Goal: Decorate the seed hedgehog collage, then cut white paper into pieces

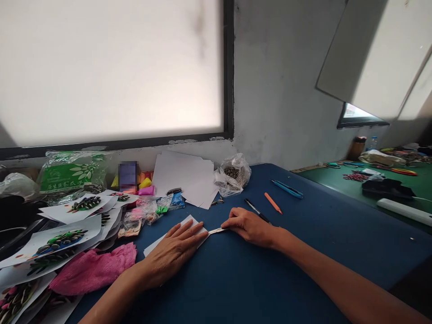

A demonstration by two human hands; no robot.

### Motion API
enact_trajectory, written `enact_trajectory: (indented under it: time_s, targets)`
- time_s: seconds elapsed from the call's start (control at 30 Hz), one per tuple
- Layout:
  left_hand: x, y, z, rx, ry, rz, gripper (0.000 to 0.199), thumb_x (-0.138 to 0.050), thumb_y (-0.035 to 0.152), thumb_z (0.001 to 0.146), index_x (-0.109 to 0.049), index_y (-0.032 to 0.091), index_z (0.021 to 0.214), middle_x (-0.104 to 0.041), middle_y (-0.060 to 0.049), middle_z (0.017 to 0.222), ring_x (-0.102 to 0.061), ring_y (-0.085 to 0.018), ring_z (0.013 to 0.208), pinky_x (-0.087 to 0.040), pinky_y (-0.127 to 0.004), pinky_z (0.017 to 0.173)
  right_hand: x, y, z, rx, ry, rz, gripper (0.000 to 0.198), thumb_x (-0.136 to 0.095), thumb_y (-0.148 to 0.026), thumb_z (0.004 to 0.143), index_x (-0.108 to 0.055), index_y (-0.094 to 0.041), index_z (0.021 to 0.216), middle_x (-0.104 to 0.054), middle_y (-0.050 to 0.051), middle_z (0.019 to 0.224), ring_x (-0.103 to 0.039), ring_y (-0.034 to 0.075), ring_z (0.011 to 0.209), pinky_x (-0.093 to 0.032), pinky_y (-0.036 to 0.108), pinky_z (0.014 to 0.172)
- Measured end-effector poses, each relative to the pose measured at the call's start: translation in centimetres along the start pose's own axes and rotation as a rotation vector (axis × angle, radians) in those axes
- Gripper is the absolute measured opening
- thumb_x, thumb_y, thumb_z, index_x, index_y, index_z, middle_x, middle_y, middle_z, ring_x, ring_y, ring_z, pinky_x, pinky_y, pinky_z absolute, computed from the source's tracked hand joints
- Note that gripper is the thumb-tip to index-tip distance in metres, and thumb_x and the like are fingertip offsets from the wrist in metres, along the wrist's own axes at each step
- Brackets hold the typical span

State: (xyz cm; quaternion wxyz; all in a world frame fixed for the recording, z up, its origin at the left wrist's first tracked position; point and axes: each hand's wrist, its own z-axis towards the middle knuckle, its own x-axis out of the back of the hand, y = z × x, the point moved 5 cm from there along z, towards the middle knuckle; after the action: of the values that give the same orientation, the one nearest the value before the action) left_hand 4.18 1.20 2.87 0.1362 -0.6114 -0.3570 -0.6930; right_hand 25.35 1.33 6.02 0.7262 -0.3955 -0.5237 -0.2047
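Note:
My left hand (178, 247) lies flat on a folded white sheet of paper (158, 245), fingers stretched out, pressing it to the blue tabletop. To its right, my right hand (248, 226) is closed in a pinch on a slim, pale, blade-like strip (218, 231). The strip's tip meets the paper's right corner, beside my left fingertips; its exact kind is hard to make out. A black pen (257, 211) lies just beyond my right hand. Farther right are an orange marker (273, 203) and blue tweezers (286, 189).
Blank white sheets (182, 175) lie at the back beside a plastic bag of seeds (232, 173). Papers decorated with seeds (64, 243) pile up at left, near a pink cloth (94, 270) and clay packets (148, 209). A green table (324, 180) stands at right.

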Motion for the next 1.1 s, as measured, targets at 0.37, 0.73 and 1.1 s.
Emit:
enact_trajectory:
  time_s: [0.37, 0.73, 1.1]
  targets:
    - [-0.2, -0.27, 0.2, 0.004, 0.005, 0.056, 0.044, -0.021, 0.046, 0.102, -0.025, 0.046, 0.146, -0.023, 0.008, 0.157, -0.014, -0.026, 0.146, -0.016, -0.053, 0.117, -0.49, -0.22, -0.28, 0.018, 0.03, -0.043, 0.029, -0.051, -0.02, 0.095, -0.068, -0.022, 0.118, -0.057, 0.008, 0.097, -0.056, 0.017, 0.083, -0.046, 0.028, 0.074]
    - [-0.18, -0.21, 0.24, 0.02, -0.023, 0.062, 0.045, -0.02, 0.048, 0.101, -0.029, 0.046, 0.145, -0.023, 0.008, 0.157, -0.013, -0.026, 0.146, -0.016, -0.053, 0.117, -0.74, -0.12, -0.57, 0.025, 0.062, -0.069, 0.029, -0.048, -0.022, 0.096, -0.069, -0.023, 0.115, -0.058, 0.007, 0.093, -0.055, 0.016, 0.082, -0.045, 0.027, 0.072]
    - [-0.51, -0.23, 0.03, -0.006, 0.006, 0.1, 0.044, -0.02, 0.045, 0.102, -0.024, 0.046, 0.146, -0.022, 0.008, 0.158, -0.013, -0.024, 0.146, -0.015, -0.053, 0.117, -0.8, -0.31, -0.64, 0.019, 0.079, -0.085, 0.028, -0.047, -0.023, 0.097, -0.07, -0.021, 0.112, -0.059, 0.007, 0.093, -0.055, 0.016, 0.081, -0.045, 0.026, 0.07]
